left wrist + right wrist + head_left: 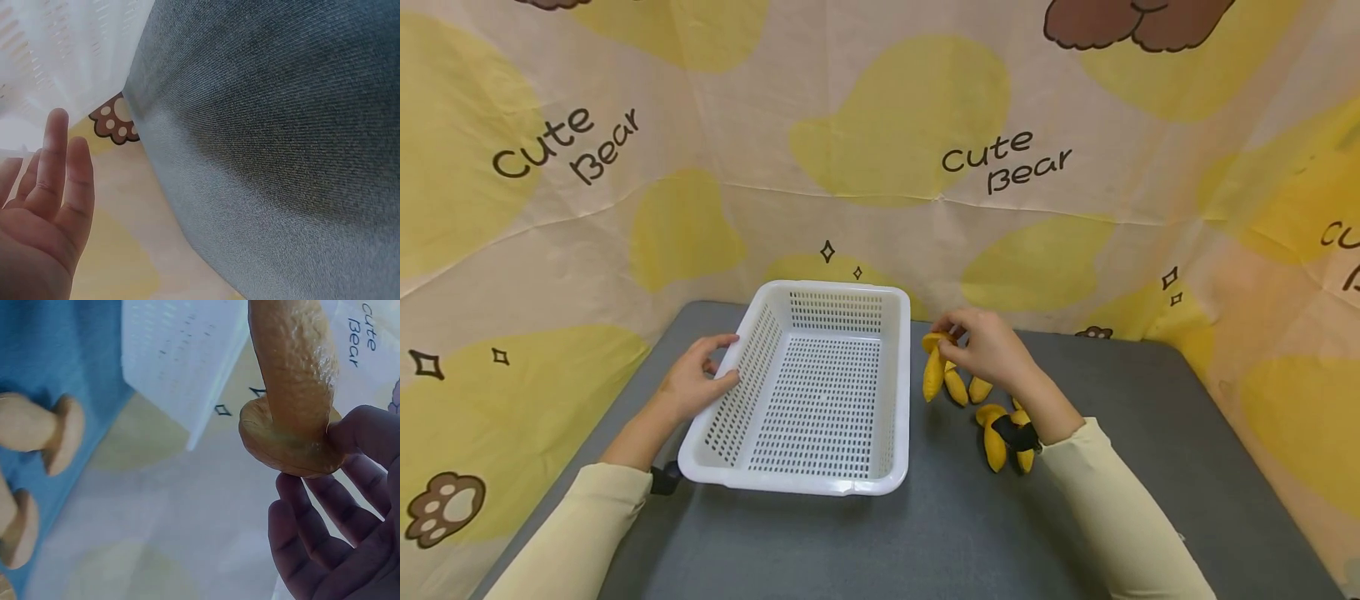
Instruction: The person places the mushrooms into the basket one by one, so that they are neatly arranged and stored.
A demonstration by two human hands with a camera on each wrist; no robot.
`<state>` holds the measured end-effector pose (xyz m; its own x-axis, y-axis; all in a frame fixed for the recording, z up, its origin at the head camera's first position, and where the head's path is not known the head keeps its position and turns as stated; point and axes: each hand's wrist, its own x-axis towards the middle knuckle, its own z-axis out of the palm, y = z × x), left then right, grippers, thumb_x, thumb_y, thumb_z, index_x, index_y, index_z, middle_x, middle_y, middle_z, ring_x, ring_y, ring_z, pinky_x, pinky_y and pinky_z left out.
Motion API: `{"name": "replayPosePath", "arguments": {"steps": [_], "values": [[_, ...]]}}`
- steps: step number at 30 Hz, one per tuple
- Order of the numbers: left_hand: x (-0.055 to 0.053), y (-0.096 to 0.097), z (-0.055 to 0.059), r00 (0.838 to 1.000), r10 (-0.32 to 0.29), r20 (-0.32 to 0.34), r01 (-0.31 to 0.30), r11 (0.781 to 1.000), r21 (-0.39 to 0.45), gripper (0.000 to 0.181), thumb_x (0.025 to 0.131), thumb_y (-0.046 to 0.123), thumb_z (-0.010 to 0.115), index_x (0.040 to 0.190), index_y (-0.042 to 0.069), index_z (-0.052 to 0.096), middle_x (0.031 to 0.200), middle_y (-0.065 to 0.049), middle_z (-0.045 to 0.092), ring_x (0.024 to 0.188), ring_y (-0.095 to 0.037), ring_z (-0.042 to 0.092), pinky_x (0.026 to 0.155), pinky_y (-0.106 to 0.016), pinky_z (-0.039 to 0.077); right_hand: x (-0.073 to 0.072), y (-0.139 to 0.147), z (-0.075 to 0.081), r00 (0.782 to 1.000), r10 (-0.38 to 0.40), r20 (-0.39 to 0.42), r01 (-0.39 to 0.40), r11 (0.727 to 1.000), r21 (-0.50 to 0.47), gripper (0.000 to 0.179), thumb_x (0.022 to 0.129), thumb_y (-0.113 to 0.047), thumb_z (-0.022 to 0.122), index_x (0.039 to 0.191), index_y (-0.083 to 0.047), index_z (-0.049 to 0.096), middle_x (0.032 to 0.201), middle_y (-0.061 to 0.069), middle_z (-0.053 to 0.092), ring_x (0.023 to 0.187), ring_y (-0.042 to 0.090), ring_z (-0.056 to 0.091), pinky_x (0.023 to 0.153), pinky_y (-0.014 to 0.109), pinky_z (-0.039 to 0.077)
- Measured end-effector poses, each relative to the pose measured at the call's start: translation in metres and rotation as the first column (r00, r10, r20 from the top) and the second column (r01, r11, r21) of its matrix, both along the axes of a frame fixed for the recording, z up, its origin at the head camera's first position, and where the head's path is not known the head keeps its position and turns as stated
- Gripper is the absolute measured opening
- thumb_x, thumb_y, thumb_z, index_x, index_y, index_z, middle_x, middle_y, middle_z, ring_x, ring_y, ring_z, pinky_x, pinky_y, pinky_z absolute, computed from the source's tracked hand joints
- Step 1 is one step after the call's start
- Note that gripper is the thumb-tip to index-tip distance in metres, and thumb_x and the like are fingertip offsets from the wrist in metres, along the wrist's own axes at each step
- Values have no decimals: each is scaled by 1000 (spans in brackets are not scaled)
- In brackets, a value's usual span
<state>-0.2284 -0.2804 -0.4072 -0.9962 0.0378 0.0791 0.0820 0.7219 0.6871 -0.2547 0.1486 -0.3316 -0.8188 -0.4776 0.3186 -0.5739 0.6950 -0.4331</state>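
Note:
In the head view my right hand [981,342] pinches a yellow toy mushroom [933,375] by its cap, the stem hanging down beside the basket's right rim. The right wrist view shows the thumb and fingertips at the cap of this mushroom [297,394], with its glossy stem pointing away from the palm. My left hand [692,379] rests at the left rim of a white plastic basket [901,392], thumb and index finger on the edge. Seen from the left wrist, the left hand's other fingers [53,162] extend fairly straight, close to the basket's outer wall.
Several more yellow mushrooms [994,446] lie on the grey table [910,550] right of the basket, partly behind the right forearm and its black wrist strap [1015,433]. A printed cloth [880,125] with bear lettering hangs behind and along both sides.

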Motion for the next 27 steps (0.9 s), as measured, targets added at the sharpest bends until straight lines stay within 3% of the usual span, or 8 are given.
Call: {"name": "replayPosePath", "arguments": {"steps": [14, 19, 27], "values": [[2, 0, 0, 1000, -5, -4, 5, 1000, 10, 61, 87, 14, 59, 143, 5, 39, 129, -20, 42, 71, -22, 60, 52, -29, 56, -14, -41, 22, 998, 62, -25, -63, 996, -59, 17, 88, -14, 63, 104, -13, 68, 103, 3, 68, 89, 20, 64, 78, 33, 56], [2, 1, 1, 1000, -4, 3, 4, 1000, 17, 61, 87, 15, 59, 144, 6, 38, 128, -20, 43, 70, -21, 61, 52, -30, 57, -20, -59, 25, 996, 69, -58, -72, 996, -54, 17, 87, -16, 64, 103, -12, 69, 102, 4, 69, 88, 19, 65, 75, 32, 56], [2, 1, 0, 1000, -4, 12, 4, 1000, 22, 61, 88, 15, 60, 144, 6, 38, 128, -19, 43, 71, -20, 62, 53, -30, 57, -33, -86, 21, 996, 92, -20, -94, 985, -146, 17, 85, -13, 63, 101, -10, 69, 101, 5, 68, 88, 20, 65, 76, 33, 56]]}}
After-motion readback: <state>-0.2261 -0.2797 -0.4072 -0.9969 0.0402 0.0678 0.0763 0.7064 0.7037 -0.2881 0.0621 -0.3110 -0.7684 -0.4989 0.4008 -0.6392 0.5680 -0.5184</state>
